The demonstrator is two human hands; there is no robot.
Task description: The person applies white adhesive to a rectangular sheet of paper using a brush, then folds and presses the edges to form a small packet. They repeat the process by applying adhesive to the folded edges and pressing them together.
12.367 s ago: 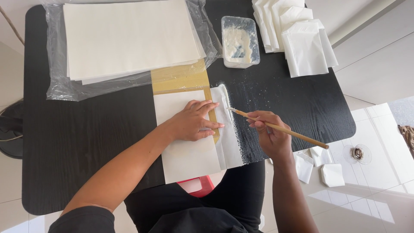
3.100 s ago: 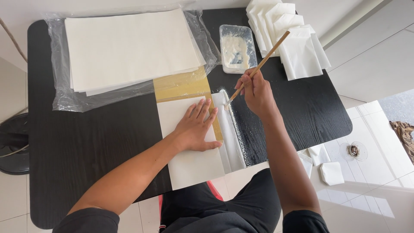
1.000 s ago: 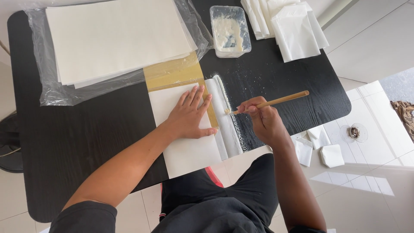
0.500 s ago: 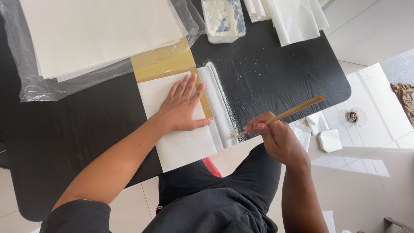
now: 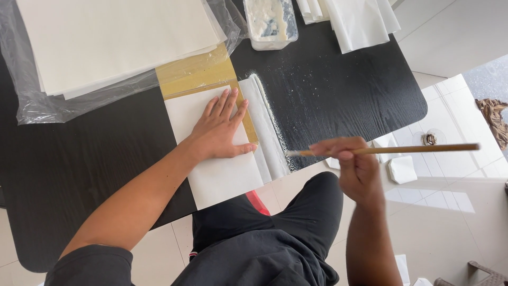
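Note:
My left hand lies flat, fingers spread, on a white paper sheet at the near edge of the black table. A gold board shows under the sheet's far end and along its right side. A folded white strip runs along the sheet's right edge. My right hand grips a thin wooden brush, held level, its tip at the near end of that strip.
A stack of white sheets on clear plastic wrap fills the far left. A clear tub of white paste stands at the far middle, with folded white papers to its right. Paste smears mark the table beside the strip. Small white pieces lie on the tiled floor.
My right hand has drawn the brush down the strip from its far end to its near end, past the table's edge. My left hand has stayed pressed on the sheet.

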